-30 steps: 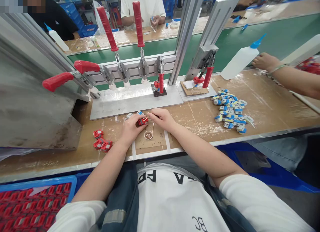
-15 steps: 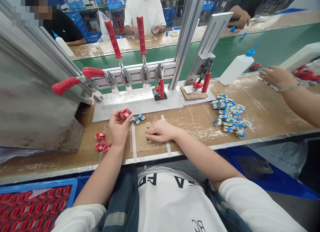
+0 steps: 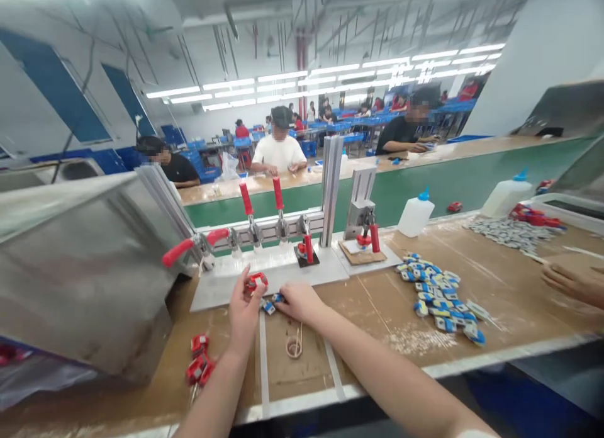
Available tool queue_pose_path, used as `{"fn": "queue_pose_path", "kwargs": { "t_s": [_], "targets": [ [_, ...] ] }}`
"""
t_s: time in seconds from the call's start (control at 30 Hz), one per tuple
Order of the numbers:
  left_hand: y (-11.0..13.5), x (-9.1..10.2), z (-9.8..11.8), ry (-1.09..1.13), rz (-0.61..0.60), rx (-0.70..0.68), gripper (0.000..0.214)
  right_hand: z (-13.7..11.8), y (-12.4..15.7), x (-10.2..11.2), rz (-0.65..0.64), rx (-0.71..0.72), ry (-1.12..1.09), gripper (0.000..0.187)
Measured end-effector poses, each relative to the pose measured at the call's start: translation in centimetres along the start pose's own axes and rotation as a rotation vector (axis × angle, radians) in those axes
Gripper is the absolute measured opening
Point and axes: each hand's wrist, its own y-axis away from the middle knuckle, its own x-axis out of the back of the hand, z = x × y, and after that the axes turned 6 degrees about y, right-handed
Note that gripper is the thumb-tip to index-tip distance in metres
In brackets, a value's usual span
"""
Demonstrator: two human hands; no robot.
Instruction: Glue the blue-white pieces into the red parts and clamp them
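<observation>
My left hand [image 3: 241, 312] is closed around a red plastic part [image 3: 257, 281], held just above the bench with fingers and thumb at its sides. Close beside it, my right hand [image 3: 300, 301] has its fingertips pinched on a small blue-and-white piece, mostly covered by the fingers. Another blue-and-white piece [image 3: 268, 308] lies on the bench between the two hands. Below my right hand sits a small round dish [image 3: 293, 347] with a thin stick leaning in it. Several more red parts [image 3: 199, 361] lie to the left of my left forearm.
Behind my hands stands a row of red-handled toggle clamps [image 3: 255, 227] on a metal frame. To the right are a heap of blue-and-white pieces [image 3: 441, 293], a white squeeze bottle [image 3: 416, 215] and a co-worker's hand [image 3: 573, 284]. A metal box [image 3: 89, 287] stands left.
My right hand has moved from the small dish up to the blue-and-white pieces, and a stick now rests in the dish. My left hand still holds the red part. The view has tilted up.
</observation>
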Motion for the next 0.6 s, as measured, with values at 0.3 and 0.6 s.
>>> {"fn": "queue_pose_path", "kwargs": {
  "t_s": [0.3,0.6],
  "targets": [
    [-3.2,-3.5,-0.4,0.153,-0.126,0.003,0.062,5.3,-0.5,-0.5,0.440,-0.109,-1.264,0.050],
    [-2.4,-2.8,-3.8,0.229,-0.268,0.085,0.071,4.8,0.6,0.8,0.292,0.021,-1.461,0.052]
  ]
}}
